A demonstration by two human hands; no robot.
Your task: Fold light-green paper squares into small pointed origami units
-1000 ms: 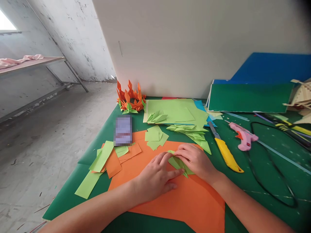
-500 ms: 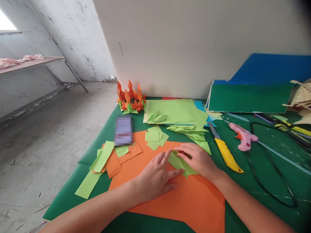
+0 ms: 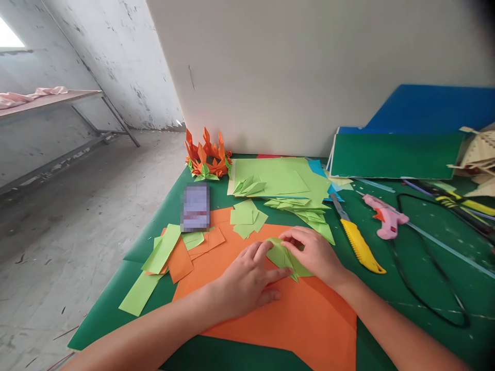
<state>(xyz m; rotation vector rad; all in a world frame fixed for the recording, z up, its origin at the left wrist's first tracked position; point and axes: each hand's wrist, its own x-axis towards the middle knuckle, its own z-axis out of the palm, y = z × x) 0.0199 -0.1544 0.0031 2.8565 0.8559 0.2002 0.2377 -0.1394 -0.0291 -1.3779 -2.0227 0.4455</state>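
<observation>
A piece of light green paper (image 3: 277,256) with folds in it lies on a large orange sheet (image 3: 305,319). My left hand (image 3: 247,278) lies over the left side of the green paper, fingers stretched out, the index finger touching its lower part. From the right, my right hand (image 3: 315,252) pinches the upper edge of the same paper between thumb and fingers. The right part of the paper is partly covered by that hand. Just beyond my hands are small green paper squares (image 3: 247,215) and a pile of folded green pieces (image 3: 299,206).
An orange and green folded-paper crown (image 3: 208,157) stands at the back left, near a purple, pixelated rectangle (image 3: 196,208). To the right lie a yellow utility knife (image 3: 359,245) and a pink glue gun (image 3: 389,219) with a black cord. Green and orange strips (image 3: 162,252) lie left.
My right hand's fingertips have shifted slightly right, drawn back from the left index finger, and more of the green paper's top edge shows. The left hand stays almost in place.
</observation>
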